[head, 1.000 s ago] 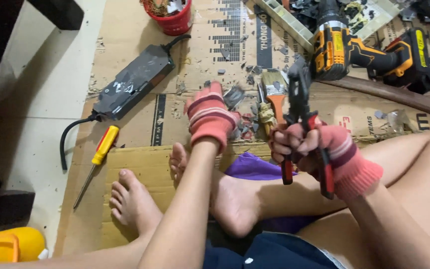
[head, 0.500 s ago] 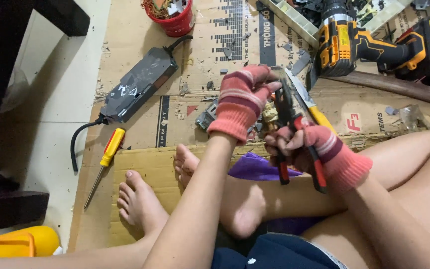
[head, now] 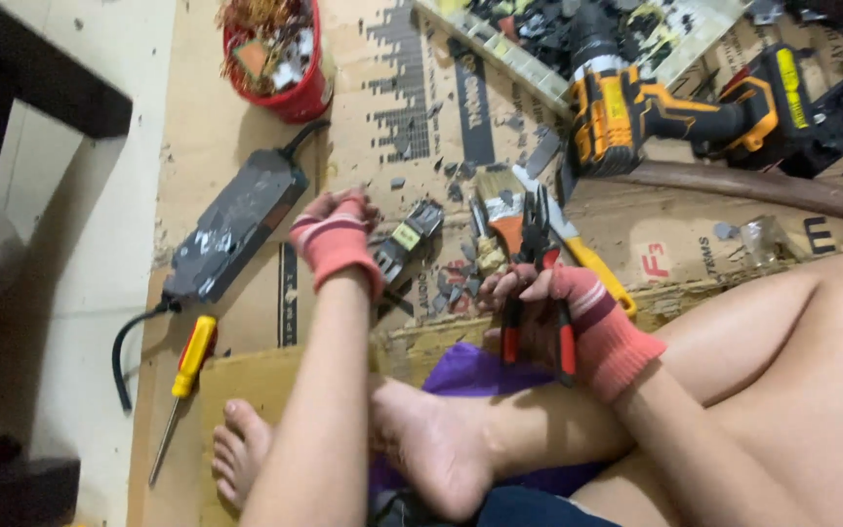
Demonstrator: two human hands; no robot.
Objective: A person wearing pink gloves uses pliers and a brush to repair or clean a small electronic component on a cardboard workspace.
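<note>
My left hand (head: 337, 237) wears a pink and red striped fingerless glove and is closed over a small dark electronic part (head: 404, 242) with a yellow label, held low over the cardboard. My right hand (head: 558, 307), in a matching glove, grips a pair of pliers (head: 537, 283) with red and black handles, jaws pointing away from me. The pliers' jaws sit just right of the part, over a paintbrush (head: 500, 210) and scattered dark fragments (head: 456, 283). My bare legs and feet cross below both hands.
A black power adapter (head: 234, 229) with cable lies at left, a yellow-handled screwdriver (head: 185, 376) below it. A red bucket (head: 280, 54) of scrap stands at the top. Two yellow and black cordless drills (head: 636, 112) and a wooden handle (head: 753, 185) lie at upper right.
My left hand has dropped from near the pliers' jaws down and left onto the small part on the cardboard. My right hand still holds the pliers, a little lower.
</note>
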